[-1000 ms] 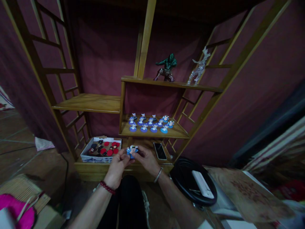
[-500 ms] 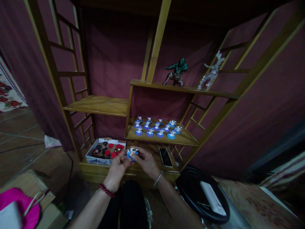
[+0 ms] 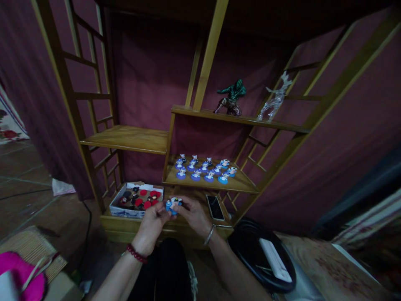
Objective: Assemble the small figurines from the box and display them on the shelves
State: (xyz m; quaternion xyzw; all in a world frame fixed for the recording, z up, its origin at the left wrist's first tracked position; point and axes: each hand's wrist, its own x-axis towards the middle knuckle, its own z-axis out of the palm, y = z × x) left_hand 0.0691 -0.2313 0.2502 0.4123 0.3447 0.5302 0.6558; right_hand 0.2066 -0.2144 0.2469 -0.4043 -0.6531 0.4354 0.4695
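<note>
Between my two hands is a small figurine [image 3: 173, 205] with a blue base, white and dark on top. My left hand [image 3: 154, 220] pinches it at the left side, thumb and fingers closed. From the right, my right hand [image 3: 193, 214] grips it too, its thumb across the front. Behind and above the hands, several similar figurines [image 3: 196, 174] on purple and blue bases stand in rows on a wooden shelf [image 3: 175, 180]. Left of my left hand sits an open cardboard box [image 3: 125, 212] holding several red-based figurines [image 3: 138, 202].
A phone [image 3: 215, 207] lies right of my right hand on the lower board. On the upper shelf stand a green hooded statue [image 3: 233, 96] and a clear deer-like figure [image 3: 276, 98]. A round black stool [image 3: 266, 259] with a white object on it is at lower right.
The camera view has shifted slightly. Both hands still hold the blue-based figurine, which looks slightly turned. The shelf figurines stand as before.
</note>
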